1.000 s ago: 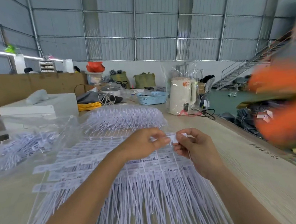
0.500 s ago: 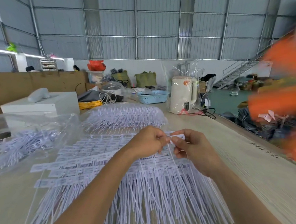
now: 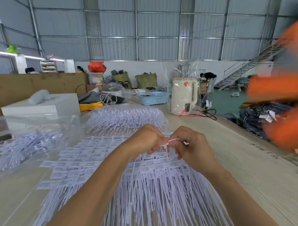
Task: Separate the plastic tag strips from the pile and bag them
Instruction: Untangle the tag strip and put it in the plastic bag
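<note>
White plastic dominates the head view: a pile of tag strips (image 3: 125,183) is spread fan-like across the table (image 3: 266,184), label ends away from the camera, thin tails toward the near edge. One tag strip (image 3: 171,141) is pinched betw. both hands just above the pile's label rows. The left hand (image 3: 145,139) is curled round its left end, fingers bunched; the right hand (image 3: 192,143) is closed on the other end, w/ thumb and forefinger gripping. The strip is seen bent into a small arch betw. the two grips, a tail hanging down from it toward the pile. Whether it's one strip or a few stuck together can't be told.

Behind the hands, a second heap of strips (image 3: 124,117) is seen farther up the table. To the left, a clear plastic bag (image 3: 28,144) is lying on the table w/ loose strips visible inside it. A white box (image 3: 43,107) is placed beyond the bag. A pale blue basket (image 3: 153,98) and a cream kettle (image 3: 183,96), wrapped in clear film, are stood at the far end, near each other, approx. level. At the right edge, an orange blurred shape (image 3: 284,92) is caught, too smeared to identify. A stack of dark jeans (image 3: 261,115) is seen below table level on the right.
</note>
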Demonstrator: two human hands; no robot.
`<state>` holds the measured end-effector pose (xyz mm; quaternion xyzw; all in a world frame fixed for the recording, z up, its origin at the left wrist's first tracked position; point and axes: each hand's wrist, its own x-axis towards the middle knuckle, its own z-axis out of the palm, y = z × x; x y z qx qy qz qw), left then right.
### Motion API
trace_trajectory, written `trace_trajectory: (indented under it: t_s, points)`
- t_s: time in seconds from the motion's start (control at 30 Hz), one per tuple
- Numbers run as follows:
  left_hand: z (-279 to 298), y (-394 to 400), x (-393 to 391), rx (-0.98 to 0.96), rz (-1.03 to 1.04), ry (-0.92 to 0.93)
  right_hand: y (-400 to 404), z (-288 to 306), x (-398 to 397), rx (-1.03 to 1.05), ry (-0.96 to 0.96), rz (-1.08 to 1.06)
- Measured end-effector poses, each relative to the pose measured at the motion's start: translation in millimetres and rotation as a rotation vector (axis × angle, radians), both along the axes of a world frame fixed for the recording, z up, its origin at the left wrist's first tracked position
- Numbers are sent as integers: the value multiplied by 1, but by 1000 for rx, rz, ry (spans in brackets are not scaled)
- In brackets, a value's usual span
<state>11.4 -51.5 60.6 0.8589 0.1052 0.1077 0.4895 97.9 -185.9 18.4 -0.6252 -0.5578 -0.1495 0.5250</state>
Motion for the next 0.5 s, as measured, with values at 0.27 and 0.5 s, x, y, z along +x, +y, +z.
trace_trajectory:
  t_s: [0.27,0.5]
  points:
    - [0,8,-14,-9,-190,-61,-24,2,32,216,792,-123]
    - [-10,2,-10,312,-174,19,-1,7,-3,-114,843,191]
